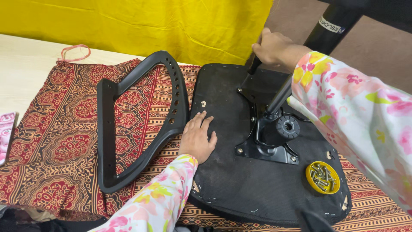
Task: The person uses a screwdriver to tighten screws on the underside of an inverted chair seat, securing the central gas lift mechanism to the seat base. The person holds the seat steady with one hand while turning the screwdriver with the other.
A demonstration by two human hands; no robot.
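In the head view, an upturned black seat point(240, 189) lay on a red patterned cloth point(51, 141), which covered a pale worktop point(25, 64). The left hand point(198, 139) rested flat on the near left edge of the seat, with the fingers point(198, 121) spread and straight, so it held nothing. The right hand point(271, 46) was at the far edge of the seat, and its fingers were closed around a dark handle point(254, 65) that pointed down toward a black metal plate point(257, 92) on the seat. I could not tell what kind of tool the handle belonged to. The plate carried a mechanism with a round knob point(287, 127), and a black lever point(281, 95) rose from it toward the right sleeve. Both sleeves were white with pink and yellow flowers. A small yellow cap point(322, 177) full of screws point(322, 175) stood on the seat, near its right edge and well apart from both hands. A black armrest point(141, 124) with a row of holes lay on the cloth just beside the left hand, touching the seat edge. Behind everything hung a yellow cloth point(141, 25). A pink thing point(6, 135) showed at the left border of the picture.
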